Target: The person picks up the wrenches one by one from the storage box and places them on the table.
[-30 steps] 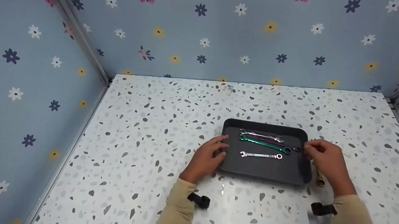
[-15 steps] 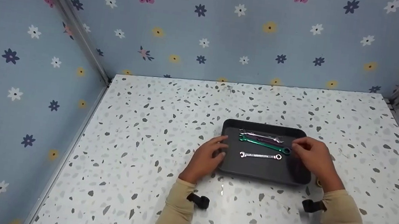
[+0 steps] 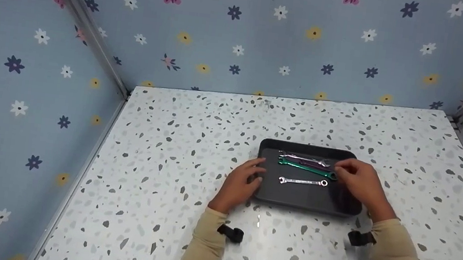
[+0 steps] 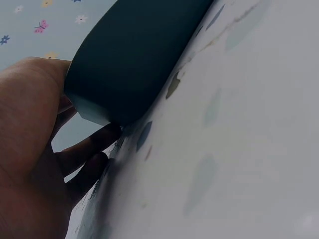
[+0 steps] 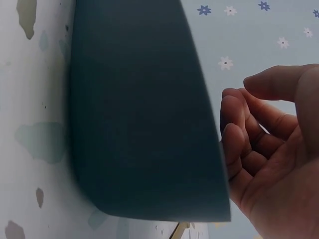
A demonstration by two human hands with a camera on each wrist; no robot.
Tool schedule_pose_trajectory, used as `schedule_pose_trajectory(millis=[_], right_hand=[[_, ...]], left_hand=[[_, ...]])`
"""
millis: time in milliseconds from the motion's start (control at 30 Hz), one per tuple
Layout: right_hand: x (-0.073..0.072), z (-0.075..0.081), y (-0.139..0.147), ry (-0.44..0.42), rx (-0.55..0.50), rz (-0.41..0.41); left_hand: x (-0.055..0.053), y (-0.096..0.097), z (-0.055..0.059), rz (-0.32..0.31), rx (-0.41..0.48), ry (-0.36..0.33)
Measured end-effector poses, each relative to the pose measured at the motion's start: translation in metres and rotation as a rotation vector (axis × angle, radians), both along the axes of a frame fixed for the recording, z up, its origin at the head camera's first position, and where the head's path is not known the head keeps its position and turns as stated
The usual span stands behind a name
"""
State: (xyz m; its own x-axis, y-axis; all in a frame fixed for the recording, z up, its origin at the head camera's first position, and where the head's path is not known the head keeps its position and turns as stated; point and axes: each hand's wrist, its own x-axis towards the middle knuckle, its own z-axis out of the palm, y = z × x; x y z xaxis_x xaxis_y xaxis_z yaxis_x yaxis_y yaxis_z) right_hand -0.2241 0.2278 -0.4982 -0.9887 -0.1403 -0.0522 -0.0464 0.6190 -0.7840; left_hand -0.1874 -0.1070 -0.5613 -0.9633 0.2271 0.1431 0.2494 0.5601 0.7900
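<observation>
A dark grey tray (image 3: pixel 294 196) lies on the table with several combination wrenches in it. A green wrench (image 3: pixel 307 169) lies below a purple wrench (image 3: pixel 314 165) and a shiny silver wrench (image 3: pixel 305 158); another silver wrench (image 3: pixel 302 181) sits apart, nearer the front. My left hand (image 3: pixel 237 187) rests at the tray's left rim, fingers spread; in the left wrist view two fingers touch low on the outer wall (image 4: pixel 134 59). My right hand (image 3: pixel 360 181) hovers over the right side, by the green wrench's ring end, fingers loosely bent with nothing visible between thumb and fingers.
The speckled white table (image 3: pixel 177 141) runs back to a blue flowered wall (image 3: pixel 260 36), with another flowered wall (image 3: pixel 2 128) at left. A gold-coloured wrench (image 5: pixel 179 230) shows partly beyond the tray in the right wrist view.
My right hand has moved left from the tray's right rim to over the wrenches' right ends. The gold wrench is now hidden in the head view. My left hand has stayed put.
</observation>
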Motion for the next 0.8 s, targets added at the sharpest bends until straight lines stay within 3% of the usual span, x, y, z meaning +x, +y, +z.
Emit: schedule_pose_trajectory(millis=[467,800], right_hand=[[-0.002,-0.005,-0.012,0.038,-0.022,0.042],[-0.008,0.002,-0.015,0.050,0.013,0.086]], left_hand=[[-0.001,-0.001,-0.003,-0.009,-0.008,0.012],[-0.001,-0.001,-0.003,-0.003,0.007,-0.007]])
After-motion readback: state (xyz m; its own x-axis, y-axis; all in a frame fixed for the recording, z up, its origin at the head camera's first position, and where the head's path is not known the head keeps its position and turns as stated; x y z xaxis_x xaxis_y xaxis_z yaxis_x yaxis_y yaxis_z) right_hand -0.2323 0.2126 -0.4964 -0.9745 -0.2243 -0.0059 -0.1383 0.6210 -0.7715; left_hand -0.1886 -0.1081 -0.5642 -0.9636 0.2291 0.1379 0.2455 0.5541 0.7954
